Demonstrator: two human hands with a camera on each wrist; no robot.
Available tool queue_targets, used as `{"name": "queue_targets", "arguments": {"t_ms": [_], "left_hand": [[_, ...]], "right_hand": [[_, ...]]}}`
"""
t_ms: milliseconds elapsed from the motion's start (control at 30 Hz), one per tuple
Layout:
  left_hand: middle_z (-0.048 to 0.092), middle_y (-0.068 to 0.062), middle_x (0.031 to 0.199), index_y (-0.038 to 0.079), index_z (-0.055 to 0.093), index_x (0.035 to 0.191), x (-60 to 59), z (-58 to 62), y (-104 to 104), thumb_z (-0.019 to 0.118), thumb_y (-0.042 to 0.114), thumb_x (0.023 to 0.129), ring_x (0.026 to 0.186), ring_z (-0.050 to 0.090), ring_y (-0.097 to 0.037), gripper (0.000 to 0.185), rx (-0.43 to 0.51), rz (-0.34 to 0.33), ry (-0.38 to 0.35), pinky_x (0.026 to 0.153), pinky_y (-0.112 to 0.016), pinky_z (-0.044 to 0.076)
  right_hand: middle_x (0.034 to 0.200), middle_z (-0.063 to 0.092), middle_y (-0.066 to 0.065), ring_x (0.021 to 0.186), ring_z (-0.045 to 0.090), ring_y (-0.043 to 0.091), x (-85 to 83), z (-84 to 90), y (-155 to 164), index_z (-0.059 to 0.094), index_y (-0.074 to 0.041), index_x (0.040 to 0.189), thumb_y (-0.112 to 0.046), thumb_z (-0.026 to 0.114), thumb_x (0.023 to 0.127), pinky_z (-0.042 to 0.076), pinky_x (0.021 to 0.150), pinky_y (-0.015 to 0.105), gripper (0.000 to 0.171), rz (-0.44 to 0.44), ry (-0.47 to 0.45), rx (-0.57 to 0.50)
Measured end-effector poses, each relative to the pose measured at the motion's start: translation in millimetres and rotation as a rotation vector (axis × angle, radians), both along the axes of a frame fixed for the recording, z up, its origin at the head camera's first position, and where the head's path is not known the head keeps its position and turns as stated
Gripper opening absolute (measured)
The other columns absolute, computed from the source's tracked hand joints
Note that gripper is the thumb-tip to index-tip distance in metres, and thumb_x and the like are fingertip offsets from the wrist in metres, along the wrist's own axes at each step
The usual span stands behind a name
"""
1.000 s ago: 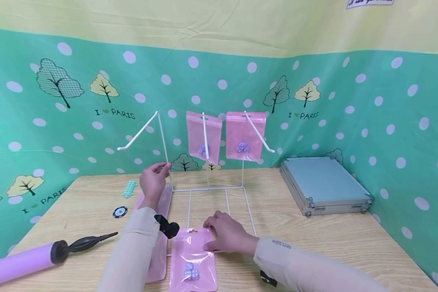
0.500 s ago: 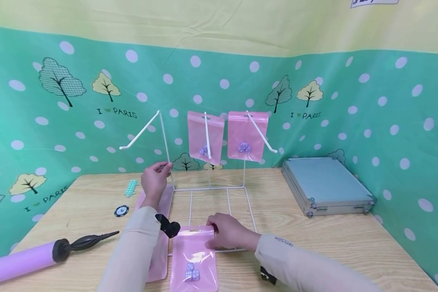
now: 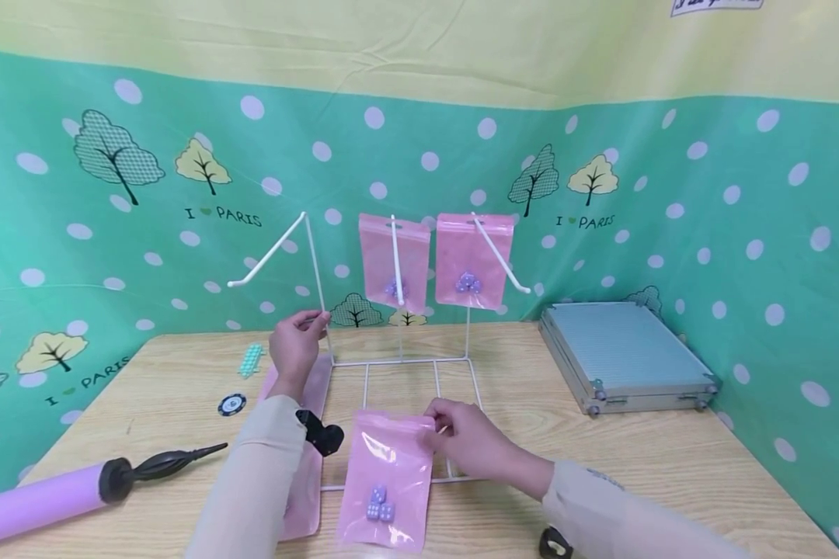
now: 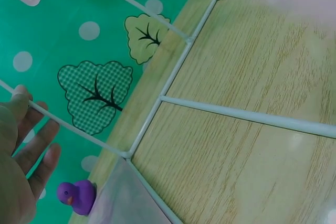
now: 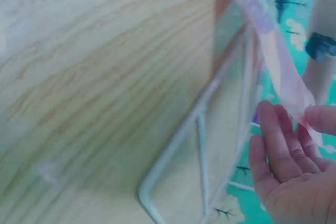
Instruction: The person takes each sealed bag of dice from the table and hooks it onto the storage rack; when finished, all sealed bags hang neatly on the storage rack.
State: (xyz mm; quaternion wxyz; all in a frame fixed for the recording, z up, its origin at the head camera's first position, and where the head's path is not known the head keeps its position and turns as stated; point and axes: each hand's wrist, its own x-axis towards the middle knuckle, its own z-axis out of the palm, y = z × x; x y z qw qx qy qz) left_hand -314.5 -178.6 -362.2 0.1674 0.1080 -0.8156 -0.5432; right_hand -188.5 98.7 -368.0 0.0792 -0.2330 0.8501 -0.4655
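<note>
A white wire display rack (image 3: 363, 362) stands mid-table with three prongs. My left hand (image 3: 296, 351) pinches its left upright between thumb and fingers; the left wrist view shows the wire (image 4: 79, 132) there. My right hand (image 3: 470, 441) pinches the top right corner of a pink zip bag (image 3: 384, 458), which holds several purple dice (image 3: 380, 505) and tilts up over the rack's base. Two similar pink bags (image 3: 376, 256) hang on the middle and right prongs; the left prong (image 3: 269, 252) carries none. Another pink bag (image 3: 304, 497) lies partly hidden under my left arm.
A purple hand pump (image 3: 42, 498) lies at front left. Behind it are a poker chip (image 3: 232, 404) and a small turquoise piece (image 3: 250, 360). A silver case (image 3: 629, 345) sits back right. The left wrist view shows a purple rubber duck (image 4: 80, 196).
My right hand has lifted the bag's top edge off the table area and carried it slightly right and away from me. My left hand keeps its place on the upright.
</note>
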Motion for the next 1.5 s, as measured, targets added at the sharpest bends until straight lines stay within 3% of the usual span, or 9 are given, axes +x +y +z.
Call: {"name": "queue_targets", "arguments": {"t_ms": [100, 200, 367, 533, 800, 933, 1500], "left_hand": [[0.073, -0.017, 0.118, 0.006, 0.07, 0.125, 0.2, 0.5, 0.5, 0.063, 0.03, 0.103, 0.108, 0.071, -0.032, 0.033, 0.005, 0.001, -0.008, 0.104, -0.049, 0.047], [0.073, -0.016, 0.118, 0.006, 0.07, 0.125, -0.6, 0.3, 0.6, 0.063, 0.03, 0.103, 0.108, 0.071, -0.032, 0.033, 0.008, 0.001, -0.011, 0.105, -0.049, 0.047], [0.072, -0.016, 0.119, 0.007, 0.07, 0.125, -2.6, -1.2, -0.3, 0.064, 0.03, 0.103, 0.108, 0.071, -0.031, 0.033, 0.015, 0.002, -0.01, 0.103, -0.048, 0.049], [0.072, -0.016, 0.119, 0.006, 0.07, 0.125, -3.2, -2.3, -0.1, 0.063, 0.029, 0.103, 0.108, 0.071, -0.032, 0.033, 0.005, 0.006, -0.005, 0.102, -0.048, 0.05], [0.073, -0.016, 0.118, 0.006, 0.071, 0.124, -1.8, -1.2, 1.2, 0.064, 0.029, 0.103, 0.107, 0.071, -0.032, 0.032, 0.01, 0.01, 0.006, 0.102, -0.047, 0.05], [0.072, -0.017, 0.118, 0.004, 0.07, 0.124, -1.1, -1.4, 1.5, 0.064, 0.027, 0.103, 0.107, 0.071, -0.033, 0.032, 0.011, 0.007, 0.021, 0.101, -0.047, 0.051], [0.072, -0.019, 0.116, 0.003, 0.071, 0.122, -1.1, -2.5, 2.8, 0.063, 0.026, 0.103, 0.105, 0.072, -0.034, 0.031, -0.018, 0.026, 0.032, 0.095, -0.047, 0.054]], "right_hand": [[0.089, 0.072, 0.005, 0.076, 0.068, 0.016, 3.3, 11.7, 10.2, 0.064, -0.003, 0.101, -0.003, 0.065, 0.096, 0.057, 0.065, 0.032, 0.005, -0.022, -0.008, -0.063], [0.088, 0.073, 0.004, 0.076, 0.069, 0.016, 6.4, 23.6, 20.0, 0.064, -0.004, 0.103, -0.004, 0.064, 0.098, 0.059, 0.068, 0.034, 0.005, -0.045, 0.043, -0.08], [0.084, 0.072, -0.002, 0.076, 0.068, 0.011, 9.1, 41.2, 32.8, 0.07, -0.008, 0.104, -0.012, 0.066, 0.1, 0.058, 0.073, 0.028, 0.007, -0.083, 0.251, -0.08], [0.082, 0.071, -0.007, 0.074, 0.066, 0.01, 9.1, 56.6, 39.3, 0.073, -0.009, 0.104, -0.014, 0.067, 0.099, 0.058, 0.071, 0.029, 0.009, -0.109, 0.417, -0.162], [0.082, 0.071, 0.0, 0.074, 0.065, 0.015, 11.3, 73.4, 35.7, 0.072, -0.002, 0.104, -0.009, 0.069, 0.097, 0.056, 0.07, 0.027, 0.01, -0.117, 0.369, -0.315], [0.079, 0.067, 0.003, 0.069, 0.06, 0.016, 12.8, 77.6, 30.9, 0.071, -0.001, 0.102, -0.009, 0.069, 0.097, 0.052, 0.063, 0.025, 0.01, -0.125, 0.356, -0.374], [0.069, 0.056, 0.001, 0.057, 0.049, 0.012, 11.9, 97.3, 6.0, 0.067, 0.002, 0.095, -0.013, 0.07, 0.098, 0.044, 0.049, 0.022, 0.016, -0.088, 0.484, -0.602]]}}
